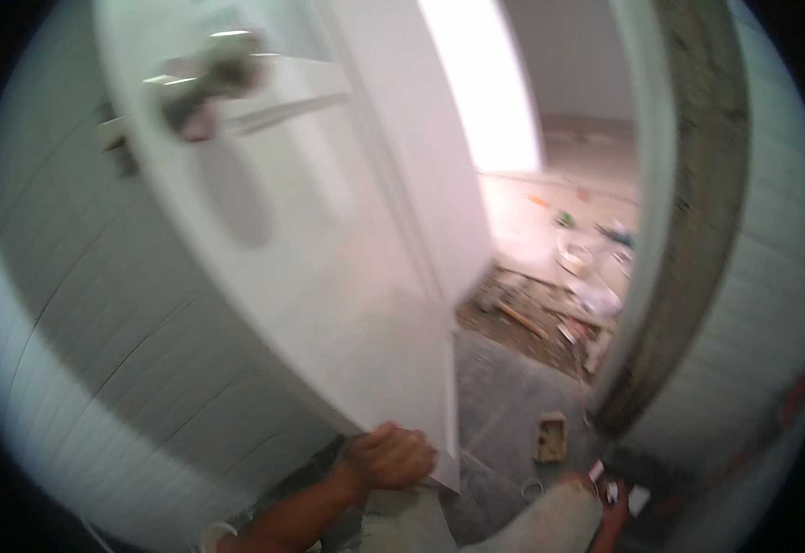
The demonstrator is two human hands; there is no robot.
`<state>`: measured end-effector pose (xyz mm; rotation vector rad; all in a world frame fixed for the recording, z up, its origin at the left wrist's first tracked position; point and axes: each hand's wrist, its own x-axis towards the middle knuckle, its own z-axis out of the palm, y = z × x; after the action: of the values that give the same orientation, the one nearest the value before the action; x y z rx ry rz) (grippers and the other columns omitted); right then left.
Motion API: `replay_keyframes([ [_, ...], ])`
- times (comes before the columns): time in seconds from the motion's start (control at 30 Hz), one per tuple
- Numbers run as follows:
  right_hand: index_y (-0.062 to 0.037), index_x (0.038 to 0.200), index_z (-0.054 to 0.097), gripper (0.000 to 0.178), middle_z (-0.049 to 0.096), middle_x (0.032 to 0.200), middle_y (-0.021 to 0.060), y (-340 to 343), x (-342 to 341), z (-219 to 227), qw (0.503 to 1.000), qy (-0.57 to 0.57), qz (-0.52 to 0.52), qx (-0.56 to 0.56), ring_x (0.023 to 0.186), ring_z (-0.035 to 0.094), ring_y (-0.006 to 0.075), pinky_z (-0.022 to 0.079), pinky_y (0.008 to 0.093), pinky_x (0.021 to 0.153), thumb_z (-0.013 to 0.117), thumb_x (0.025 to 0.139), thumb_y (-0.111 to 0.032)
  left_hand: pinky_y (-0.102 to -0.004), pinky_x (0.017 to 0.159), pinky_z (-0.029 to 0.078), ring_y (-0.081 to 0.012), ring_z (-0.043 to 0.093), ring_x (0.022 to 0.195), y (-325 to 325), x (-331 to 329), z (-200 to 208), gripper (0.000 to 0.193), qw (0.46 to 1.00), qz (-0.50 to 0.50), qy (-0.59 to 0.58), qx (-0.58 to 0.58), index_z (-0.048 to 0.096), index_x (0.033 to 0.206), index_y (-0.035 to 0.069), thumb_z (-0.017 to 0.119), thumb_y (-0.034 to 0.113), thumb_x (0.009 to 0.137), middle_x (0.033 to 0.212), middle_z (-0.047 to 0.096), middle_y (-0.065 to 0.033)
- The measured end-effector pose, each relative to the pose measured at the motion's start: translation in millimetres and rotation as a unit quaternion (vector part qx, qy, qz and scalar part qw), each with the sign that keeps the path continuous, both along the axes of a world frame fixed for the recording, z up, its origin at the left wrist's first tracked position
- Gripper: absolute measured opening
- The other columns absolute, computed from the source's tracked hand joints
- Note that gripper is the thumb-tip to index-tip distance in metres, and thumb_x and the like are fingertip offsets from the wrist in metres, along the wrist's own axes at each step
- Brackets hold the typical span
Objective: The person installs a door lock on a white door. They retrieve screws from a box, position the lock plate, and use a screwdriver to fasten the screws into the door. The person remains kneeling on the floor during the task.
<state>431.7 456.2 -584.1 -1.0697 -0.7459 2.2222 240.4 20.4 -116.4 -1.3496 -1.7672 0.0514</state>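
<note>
A white panel door (pixel 329 276) stands ajar and fills the middle left, with a blurred metal door knob (pixel 227 69) near its upper edge. My left hand (pixel 388 456) is closed round the edge of this door low down, close to its bottom corner. Down at the lower right, past my bent knee (pixel 550 516), my right hand (pixel 612 516) is partly hidden and blurred. Its fingers look curled among small white pieces (pixel 640 500); what exactly they hold cannot be made out. Just ahead of that hand, a small open tan box (pixel 551 438) lies on the grey floor.
Beyond the doorway, a hammer (pixel 522 320) lies on rubble, with a white roll (pixel 575 258) and scattered tools further back. A rough bare strip (pixel 697 184) runs down beside the door frame at right. White tiled walls (pixel 80 276) flank both sides. A blurred red-handled tool (pixel 794 398) leans at far right.
</note>
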Motion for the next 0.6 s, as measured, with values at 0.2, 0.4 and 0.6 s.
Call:
replay_keyframes([
  [0.2,-0.0028,0.095,0.061,0.033,0.063,0.088,0.0105,-51,21,4,0.952,-0.125,0.025,0.278,0.081,0.061,0.0249,0.054,0.0412,0.071,0.065,0.087,-0.035,-0.0371,0.092,0.041,-0.0142,0.062,0.068,-3,3,-1,0.006,0.999,0.014,-0.021,0.041,0.055,0.082,0.013,0.056,0.018,0.083,0.073,0.065,-0.003],
  [0.4,-0.0038,0.1,0.069,0.048,0.07,0.092,0.0168,-58,11,92,0.773,-0.418,0.234,0.416,0.084,0.067,0.03,0.052,0.0394,0.076,0.077,0.077,-0.045,-0.0407,0.093,0.043,-0.0167,0.064,0.069,-11,6,3,0.009,0.998,0.055,-0.008,0.017,0.053,0.094,0.01,0.055,0.009,0.085,0.076,0.067,-0.0054],
  [0.6,0.0036,0.113,0.055,0.039,0.055,0.109,0.0187,-64,7,43,0.975,-0.035,-0.126,-0.179,0.099,0.057,0.036,0.054,0.0497,0.085,0.059,0.09,-0.027,-0.0384,0.092,0.043,-0.0158,0.065,0.067,-12,-2,3,0.006,0.998,0.046,0.051,0.005,0.052,0.095,0.011,0.052,0.014,0.091,0.075,0.067,-0.004],
])
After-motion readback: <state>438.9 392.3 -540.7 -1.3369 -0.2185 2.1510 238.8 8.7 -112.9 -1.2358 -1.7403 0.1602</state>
